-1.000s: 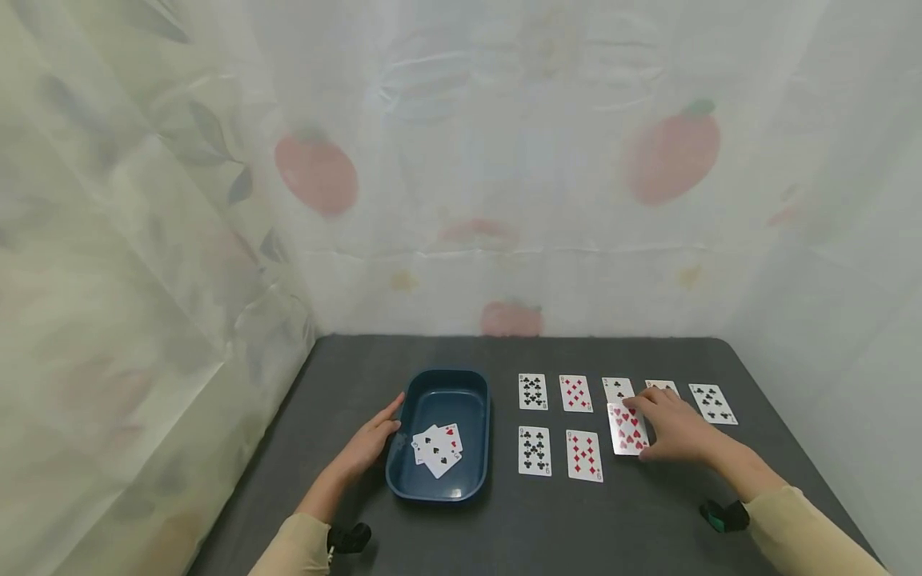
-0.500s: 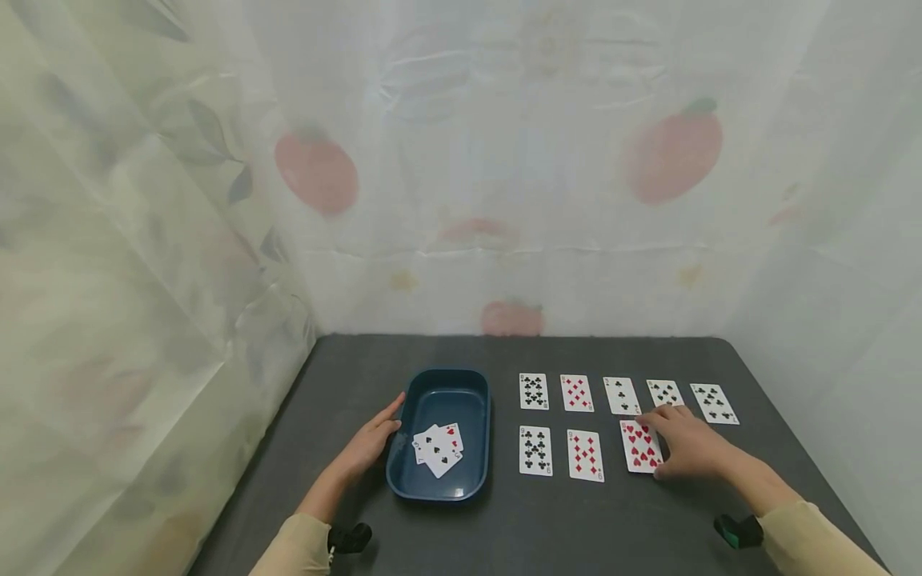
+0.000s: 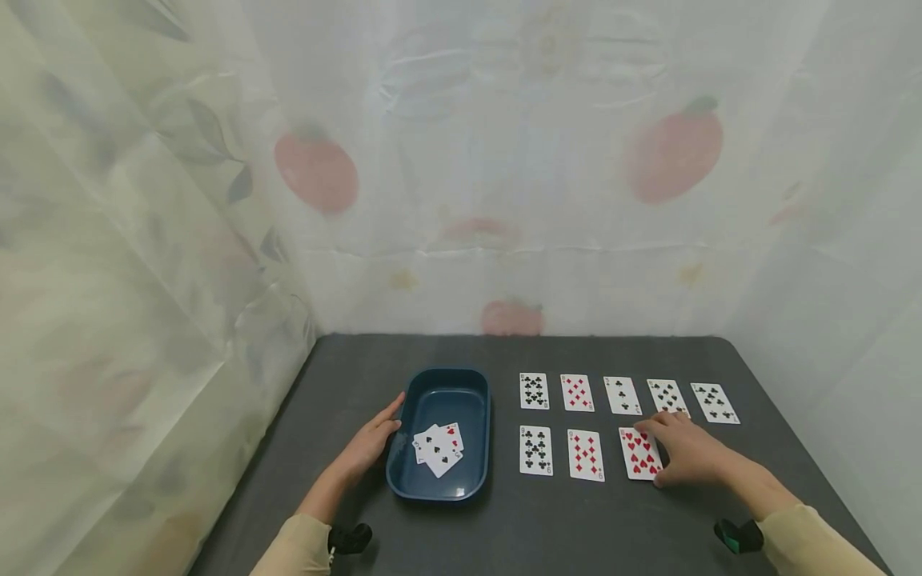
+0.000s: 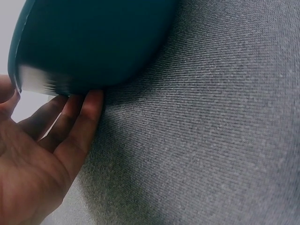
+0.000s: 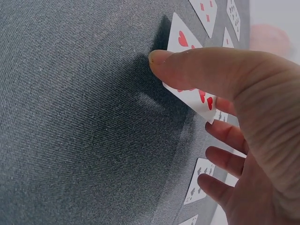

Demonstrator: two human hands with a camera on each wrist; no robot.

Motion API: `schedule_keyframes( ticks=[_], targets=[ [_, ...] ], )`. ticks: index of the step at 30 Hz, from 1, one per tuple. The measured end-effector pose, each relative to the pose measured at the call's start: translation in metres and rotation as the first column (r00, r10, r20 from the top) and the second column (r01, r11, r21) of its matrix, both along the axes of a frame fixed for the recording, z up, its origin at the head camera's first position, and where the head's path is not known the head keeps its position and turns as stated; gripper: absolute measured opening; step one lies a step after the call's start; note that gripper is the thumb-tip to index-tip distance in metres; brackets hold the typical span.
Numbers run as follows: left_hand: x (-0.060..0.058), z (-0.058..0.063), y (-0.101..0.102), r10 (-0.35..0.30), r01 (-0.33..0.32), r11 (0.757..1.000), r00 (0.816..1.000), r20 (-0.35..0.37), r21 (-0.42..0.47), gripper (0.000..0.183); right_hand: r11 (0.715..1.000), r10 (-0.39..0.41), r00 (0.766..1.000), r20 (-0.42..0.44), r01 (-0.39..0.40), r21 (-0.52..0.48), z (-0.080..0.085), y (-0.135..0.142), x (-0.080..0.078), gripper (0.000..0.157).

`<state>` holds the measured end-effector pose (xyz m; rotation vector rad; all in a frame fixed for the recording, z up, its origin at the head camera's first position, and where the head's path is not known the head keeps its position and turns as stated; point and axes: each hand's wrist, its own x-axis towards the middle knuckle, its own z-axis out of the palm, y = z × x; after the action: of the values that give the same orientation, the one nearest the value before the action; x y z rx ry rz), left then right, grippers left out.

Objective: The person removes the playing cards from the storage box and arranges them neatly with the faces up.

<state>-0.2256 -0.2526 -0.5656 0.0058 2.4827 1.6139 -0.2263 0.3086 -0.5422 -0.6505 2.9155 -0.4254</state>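
A person's left hand (image 3: 369,450) rests slightly parted, nearly straight fingers against the outer wall of a dark-blue, rounded rectangular tray (image 3: 446,406) holding overlapping white playing cards (image 3: 442,458), while the right hand (image 3: 689,452) pinches a white playing card with red hearts (image 3: 638,456) by its edges, between thumb and fingers. That card is just right of a white card with red diamonds (image 3: 586,456) on the dark-grey, cloth-textured table (image 3: 547,520); beyond lie five white cards (image 3: 622,395) in a row, then a pale curtain (image 3: 547,184).
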Motion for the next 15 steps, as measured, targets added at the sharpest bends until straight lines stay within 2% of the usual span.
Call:
schedule_keyframes(
  ticks=[15],
  targets=[
    [0.0014,-0.0008,-0.0004,-0.012,0.012,1.0,1.0,0.001,0.011,0.055,1.0,0.014,0.999,0.033,-0.014,0.001,-0.0023,0.0003,-0.0004,0.082]
  ],
)
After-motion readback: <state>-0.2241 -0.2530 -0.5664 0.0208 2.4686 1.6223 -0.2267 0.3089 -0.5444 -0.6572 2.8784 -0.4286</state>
